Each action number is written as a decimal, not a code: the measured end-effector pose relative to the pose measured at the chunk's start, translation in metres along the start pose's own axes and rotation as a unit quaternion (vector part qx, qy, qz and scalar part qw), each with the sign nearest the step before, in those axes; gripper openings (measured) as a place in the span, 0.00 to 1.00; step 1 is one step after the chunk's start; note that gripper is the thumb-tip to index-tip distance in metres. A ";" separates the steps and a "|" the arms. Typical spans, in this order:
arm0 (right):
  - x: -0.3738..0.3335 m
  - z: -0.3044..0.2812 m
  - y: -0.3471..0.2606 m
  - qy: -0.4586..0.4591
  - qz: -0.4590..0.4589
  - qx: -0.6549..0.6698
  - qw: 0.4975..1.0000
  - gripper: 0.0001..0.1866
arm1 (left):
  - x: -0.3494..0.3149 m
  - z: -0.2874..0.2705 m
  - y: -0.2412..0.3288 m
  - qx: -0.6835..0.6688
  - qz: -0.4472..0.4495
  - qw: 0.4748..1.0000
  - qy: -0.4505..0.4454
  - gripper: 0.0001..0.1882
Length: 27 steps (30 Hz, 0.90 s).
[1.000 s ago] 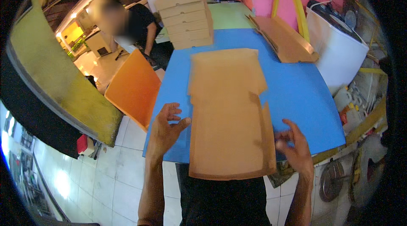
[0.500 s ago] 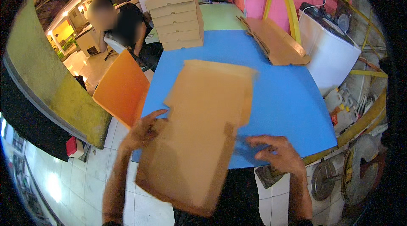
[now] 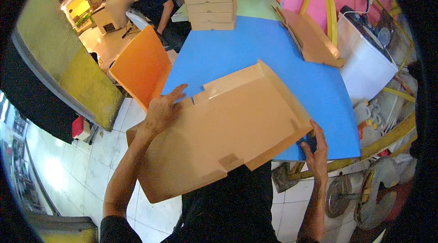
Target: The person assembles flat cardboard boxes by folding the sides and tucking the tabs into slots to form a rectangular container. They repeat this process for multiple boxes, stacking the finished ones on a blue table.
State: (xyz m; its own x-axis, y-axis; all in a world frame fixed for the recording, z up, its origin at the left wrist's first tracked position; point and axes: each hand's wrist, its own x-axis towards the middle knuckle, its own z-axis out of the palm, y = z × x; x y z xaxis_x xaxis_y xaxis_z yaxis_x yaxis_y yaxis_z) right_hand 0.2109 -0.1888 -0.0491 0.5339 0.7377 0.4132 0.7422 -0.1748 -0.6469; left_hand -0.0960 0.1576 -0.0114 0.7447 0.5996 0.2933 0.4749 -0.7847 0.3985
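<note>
A brown cardboard box blank (image 3: 237, 120), partly folded, lies slanted over the near edge of the blue table (image 3: 228, 51). Low side flaps stand up at its far and right edges, while its near left part hangs past the table. My left hand (image 3: 165, 108) rests over the blank's left edge with its fingers stretched out beyond it. At the right corner is my right hand (image 3: 317, 149), its fingertips touching the raised flap and its thumb apart from them. The undersides of the fingers are hidden.
Several closed cardboard boxes (image 3: 210, 3) are stacked at the far left. Flat cardboard blanks (image 3: 312, 42) lie far right, near a white washing machine (image 3: 367, 56). An orange chair (image 3: 141, 67) stands at the left; behind it sits a person in black (image 3: 157, 1).
The box blank has turned clockwise and settled lower, its far end swinging right. My right hand has come to its corner. The left hand has moved up slightly along the edge. The view has shifted.
</note>
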 end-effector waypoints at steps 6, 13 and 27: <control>-0.002 0.005 0.011 0.019 0.004 -0.034 0.999 0.28 | -0.065 0.002 0.030 0.211 0.018 0.963 -0.169 0.29; -0.001 0.013 0.018 0.041 0.015 -0.030 0.999 0.25 | -0.090 0.041 0.022 0.100 -0.041 0.988 -0.108 0.35; -0.026 -0.022 -0.040 -0.105 -0.004 -0.069 0.992 0.40 | -0.027 0.030 0.048 0.036 0.051 0.998 -0.024 0.23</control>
State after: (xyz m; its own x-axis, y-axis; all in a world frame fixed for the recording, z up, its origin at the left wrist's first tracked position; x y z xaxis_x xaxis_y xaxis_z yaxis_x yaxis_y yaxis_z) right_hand 0.1759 -0.2156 -0.0200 0.4424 0.8565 0.2660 0.8021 -0.2452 -0.5446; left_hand -0.0791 0.0989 -0.0257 0.8121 0.5088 0.2858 0.4268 -0.8518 0.3038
